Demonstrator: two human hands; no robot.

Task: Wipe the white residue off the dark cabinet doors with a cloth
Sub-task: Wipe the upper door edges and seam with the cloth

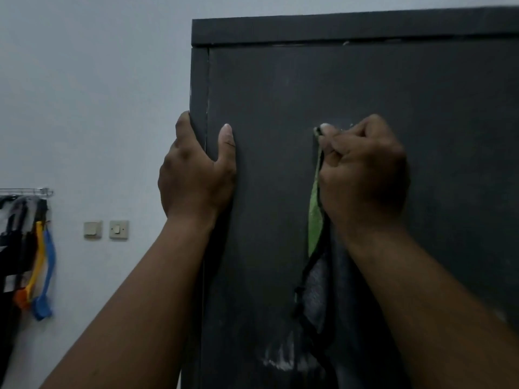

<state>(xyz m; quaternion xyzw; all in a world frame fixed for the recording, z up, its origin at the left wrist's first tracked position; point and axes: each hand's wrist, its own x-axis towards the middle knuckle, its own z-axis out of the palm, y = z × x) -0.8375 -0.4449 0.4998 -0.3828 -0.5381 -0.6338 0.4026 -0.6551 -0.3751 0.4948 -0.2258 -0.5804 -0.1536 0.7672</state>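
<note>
The dark cabinet door fills the right of the view. My left hand grips the cabinet's left edge, thumb flat on the door front and fingers wrapped round the side. My right hand is a fist gripping a green and grey cloth and pressing it against the door at mid height. The rest of the cloth hangs down below my wrist. A patch of white residue streaks the door low down, left of the hanging cloth. Small white specks show just above my right fist.
A pale wall lies to the left of the cabinet. It carries two switch plates and a metal rail with dark items and blue, yellow and orange brushes hanging from it.
</note>
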